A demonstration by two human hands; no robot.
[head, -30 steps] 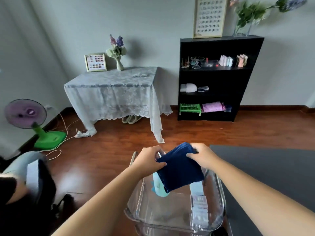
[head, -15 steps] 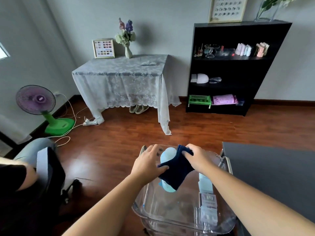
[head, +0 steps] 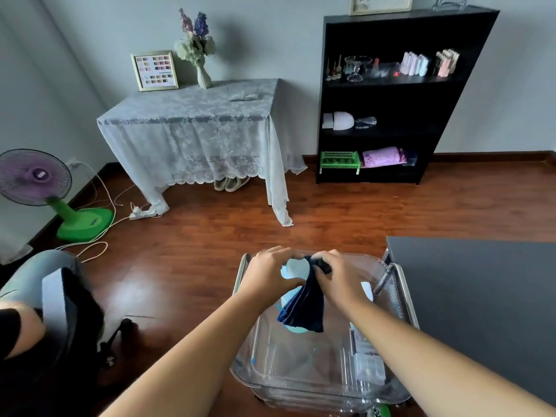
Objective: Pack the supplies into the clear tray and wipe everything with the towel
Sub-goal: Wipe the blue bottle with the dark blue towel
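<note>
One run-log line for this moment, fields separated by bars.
step: wiping | left hand: holds pale blue container | right hand: grips dark blue towel | above clear tray

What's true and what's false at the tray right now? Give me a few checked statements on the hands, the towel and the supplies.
1. The right hand grips the dark blue towel. True.
2. The left hand holds nothing. False: it holds a pale blue container over the clear tray.
3. The towel lies folded on the grey table. False: it hangs from the right hand, against the container.
4. Small packets lie along the tray's right side. True.
5. The fan stands on the lace-covered table. False: it stands on the wooden floor.
</note>
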